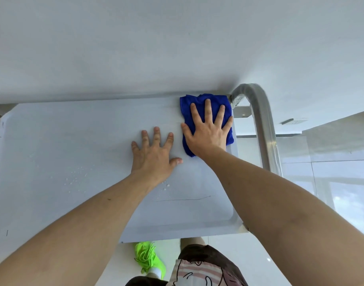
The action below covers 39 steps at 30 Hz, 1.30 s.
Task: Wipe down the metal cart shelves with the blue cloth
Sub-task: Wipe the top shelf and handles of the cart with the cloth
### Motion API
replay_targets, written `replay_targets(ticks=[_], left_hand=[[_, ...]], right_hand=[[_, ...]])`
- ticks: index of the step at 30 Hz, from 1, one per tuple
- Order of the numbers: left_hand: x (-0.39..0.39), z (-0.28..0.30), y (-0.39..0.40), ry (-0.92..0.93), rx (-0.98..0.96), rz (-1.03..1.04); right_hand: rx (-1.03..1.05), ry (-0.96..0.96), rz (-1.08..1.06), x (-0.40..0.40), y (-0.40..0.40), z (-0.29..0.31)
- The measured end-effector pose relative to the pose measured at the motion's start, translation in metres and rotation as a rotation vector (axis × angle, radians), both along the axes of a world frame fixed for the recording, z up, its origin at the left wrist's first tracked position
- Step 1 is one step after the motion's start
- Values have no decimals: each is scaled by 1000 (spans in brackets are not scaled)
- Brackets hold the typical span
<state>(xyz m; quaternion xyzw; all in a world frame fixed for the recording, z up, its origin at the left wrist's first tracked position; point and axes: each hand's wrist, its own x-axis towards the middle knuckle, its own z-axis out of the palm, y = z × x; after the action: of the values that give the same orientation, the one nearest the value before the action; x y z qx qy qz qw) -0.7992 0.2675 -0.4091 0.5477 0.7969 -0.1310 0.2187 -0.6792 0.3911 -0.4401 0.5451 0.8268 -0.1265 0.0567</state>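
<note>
The metal cart's top shelf [59,145] fills the middle of the head view, pale and shiny, with water droplets near its centre. A folded blue cloth [197,100] lies at the shelf's far right corner. My right hand [208,131] presses flat on the cloth with fingers spread, covering most of it. My left hand [154,155] rests flat on the bare shelf just left of the cloth, fingers apart, holding nothing.
The cart's curved metal handle [263,124] rises at the right end, close to the cloth. A white wall stands right behind the cart. Glossy tiled floor [331,182] lies to the right. My foot in a green shoe [149,259] is below the shelf's near edge.
</note>
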Motion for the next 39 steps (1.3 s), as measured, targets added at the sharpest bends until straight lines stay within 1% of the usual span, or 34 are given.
replay_targets(ticks=[6,11,16,23,30,34,36,39], left_hand=[[-2,-4,4,-19,1,29],[-7,-6,16,13,26,23],[8,-4,21,5,3,4],[4,4,17,-14,-36,29],[6,15,21,-72,-141,43],[1,23,31,-127,-193,24],[0,25,27,-208,-150,25],[-4,23,-1,-321,79,74]], right_hand=[[-26,13,-26,26,-33,0],[-30,30,-99,43,-66,3],[-27,21,-185,71,-121,4],[-89,15,-235,70,-191,5],[-164,5,-210,65,-244,15],[-207,2,-108,48,-263,21],[-210,2,-44,44,-265,24],[-177,-2,24,45,-258,24]])
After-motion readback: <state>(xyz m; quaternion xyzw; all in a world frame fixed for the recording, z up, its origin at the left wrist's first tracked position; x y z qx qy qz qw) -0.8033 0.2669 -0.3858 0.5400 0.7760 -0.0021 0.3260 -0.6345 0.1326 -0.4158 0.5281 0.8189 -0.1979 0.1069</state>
